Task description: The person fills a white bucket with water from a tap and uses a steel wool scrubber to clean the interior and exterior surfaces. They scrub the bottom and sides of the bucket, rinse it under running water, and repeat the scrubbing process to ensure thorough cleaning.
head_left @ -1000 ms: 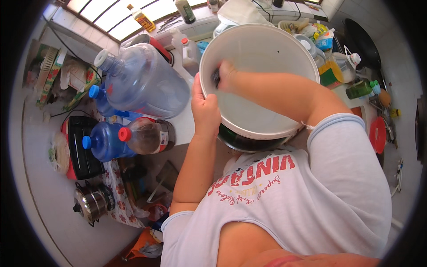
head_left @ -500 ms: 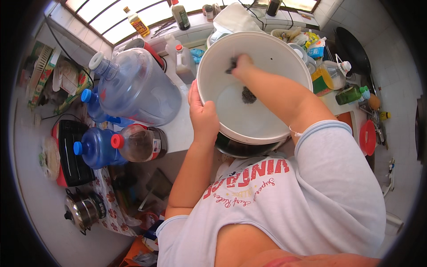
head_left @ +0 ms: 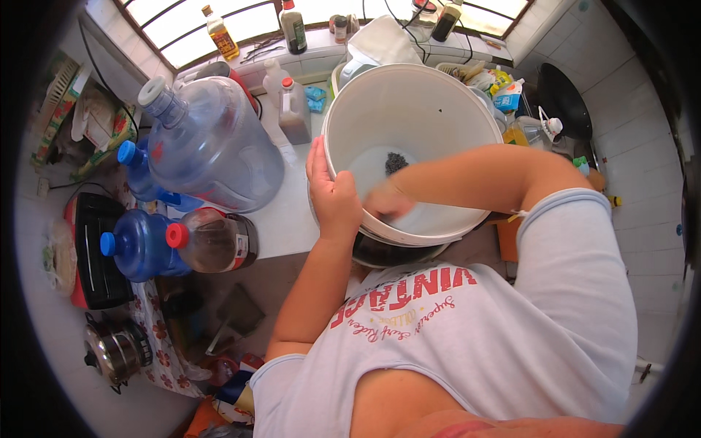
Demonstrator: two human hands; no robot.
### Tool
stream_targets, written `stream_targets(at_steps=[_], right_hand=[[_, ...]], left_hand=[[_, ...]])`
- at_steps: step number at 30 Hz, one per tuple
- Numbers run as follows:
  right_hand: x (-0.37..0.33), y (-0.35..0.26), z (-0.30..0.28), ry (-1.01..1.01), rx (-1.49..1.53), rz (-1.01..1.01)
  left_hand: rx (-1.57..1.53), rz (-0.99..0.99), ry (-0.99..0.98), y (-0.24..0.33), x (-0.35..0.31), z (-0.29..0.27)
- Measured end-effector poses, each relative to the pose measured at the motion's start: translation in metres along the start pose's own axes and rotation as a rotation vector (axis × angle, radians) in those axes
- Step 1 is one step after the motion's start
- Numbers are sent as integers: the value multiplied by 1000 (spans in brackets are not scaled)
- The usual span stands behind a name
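Just right of the white surface [head_left: 285, 237], clasping the left side of the white bucket [head_left: 456, 135] with the left hand [head_left: 336, 201], with fingers along the outer wall and thumb at the rim; inside, toward the near-left wall, reaching in from the right with the right hand [head_left: 387, 200], blurred, over a dark patch [head_left: 387, 217], with fingers too smeared to tell as gripping or bare; just beyond those fingers and slightly right, with a dark clump [head_left: 396, 162] on the bucket's floor; nearer to the right hand than to the left, with the wall between left fingers and clump; roughly rounded, without readable long axis.
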State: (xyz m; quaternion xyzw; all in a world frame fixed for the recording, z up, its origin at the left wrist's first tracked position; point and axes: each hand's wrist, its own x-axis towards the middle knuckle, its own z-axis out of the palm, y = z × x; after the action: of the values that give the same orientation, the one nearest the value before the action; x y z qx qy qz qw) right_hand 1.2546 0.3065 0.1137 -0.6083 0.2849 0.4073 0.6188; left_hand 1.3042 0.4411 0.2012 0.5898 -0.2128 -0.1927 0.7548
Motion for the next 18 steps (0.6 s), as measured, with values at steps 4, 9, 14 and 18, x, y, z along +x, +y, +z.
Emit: stream_targets(at_steps=[4,9,14,18], right_hand=[[25,-61,-78,412,701,-342],[-29,-48,-130,953,1597,-515],[12,-71,-87,678,1104,-511],[-66,-98,26,564,159,-311]], left_hand=[[84,28,-6,6,2,-4],[179,82,4,-4,2,-6],[200,57,-60,-2,7,1],[175,73,-11,2,5,-10]])
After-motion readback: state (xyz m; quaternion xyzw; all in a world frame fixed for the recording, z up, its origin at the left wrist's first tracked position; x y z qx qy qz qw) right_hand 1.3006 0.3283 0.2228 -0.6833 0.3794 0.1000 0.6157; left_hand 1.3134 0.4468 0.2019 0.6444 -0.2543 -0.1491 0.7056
